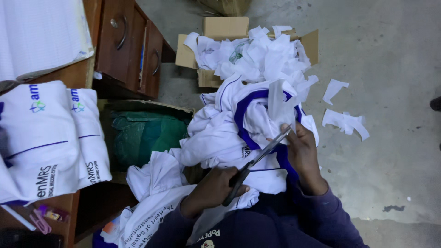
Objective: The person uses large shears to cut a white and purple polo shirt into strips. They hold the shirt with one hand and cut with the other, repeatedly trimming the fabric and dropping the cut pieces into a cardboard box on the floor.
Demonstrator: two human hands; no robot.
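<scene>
Head view, looking down at the lap. Left hand (pixel 216 188), lower centre of frame, has its fingers closed through the handles of a pair of scissors (pixel 257 160); blades run up and right, slightly parted, tips at the edge of a white fabric strip (pixel 279 103). Right hand (pixel 301 149), right of centre, pinches that strip and the bunched white garment with blue trim (pixel 239 124) beneath it, fingers curled tight. Garment lies heaped across the lap, centre of frame. Upper centre: open cardboard box (pixel 225 27) full of white offcuts. Loose white scraps (pixel 344 120) on the grey concrete floor (pixel 390 55), right. Left edge: folded white garments (pixel 43 138) stacked on a wooden desk (pixel 124 41) with drawers. Green sack (pixel 142 133) below the desk, centre left.
</scene>
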